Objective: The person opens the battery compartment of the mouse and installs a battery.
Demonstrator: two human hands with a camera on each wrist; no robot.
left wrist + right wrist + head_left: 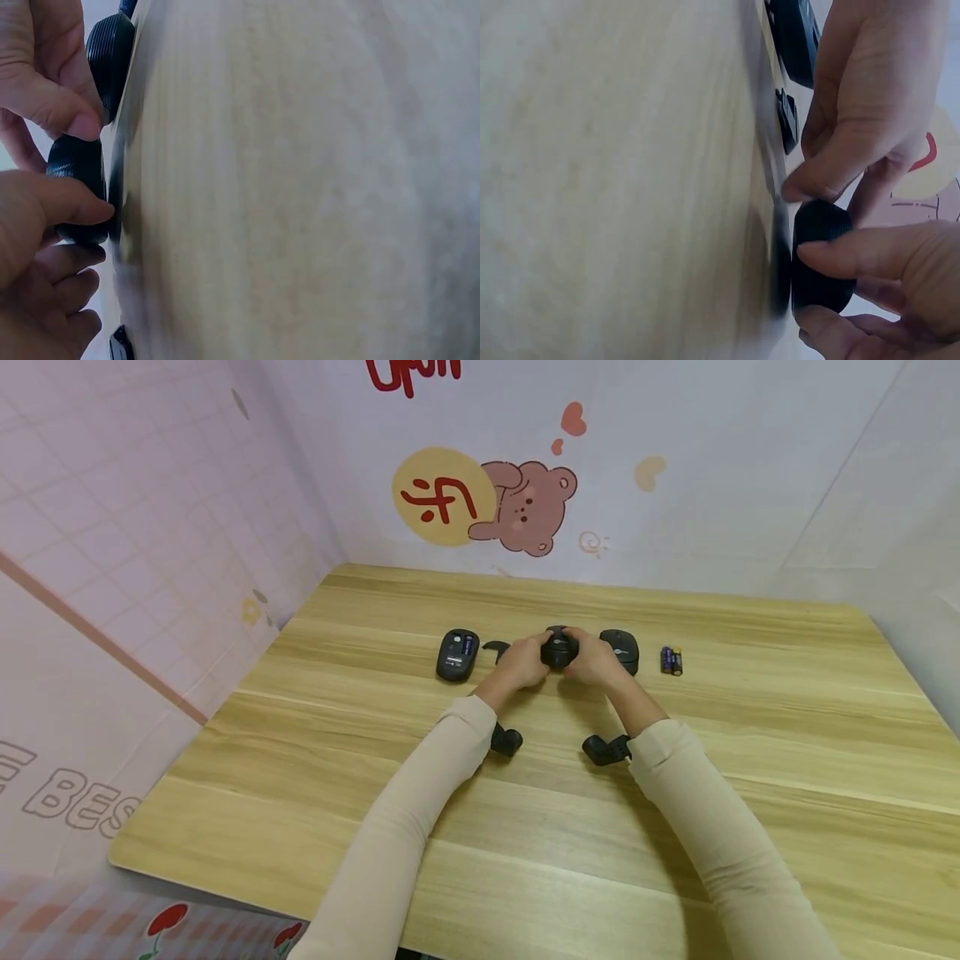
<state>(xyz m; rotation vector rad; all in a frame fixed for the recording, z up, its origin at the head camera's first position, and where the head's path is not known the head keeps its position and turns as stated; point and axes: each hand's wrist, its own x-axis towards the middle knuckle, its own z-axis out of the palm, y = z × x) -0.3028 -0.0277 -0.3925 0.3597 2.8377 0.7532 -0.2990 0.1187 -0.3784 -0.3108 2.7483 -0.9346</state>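
A black computer mouse [559, 648] is at the middle of the far half of the table, between my two hands. My left hand [524, 662] grips its left side, thumb and fingers bent around it. From the other side my right hand [592, 657] pinches it; in the right wrist view the thumb presses on the mouse [821, 279]. A second mouse [456, 654] lies underside up at the left, its battery bay uncovered with a battery inside. Close to the left hand is a dark curved cover piece [495, 647], partly hidden.
Just right of the right hand lies a third black mouse [624, 651]. Two batteries [672, 661] lie side by side farther right. Black wrist-worn devices [507, 742] hang by both forearms. A printed wall stands behind the wooden table [540, 860].
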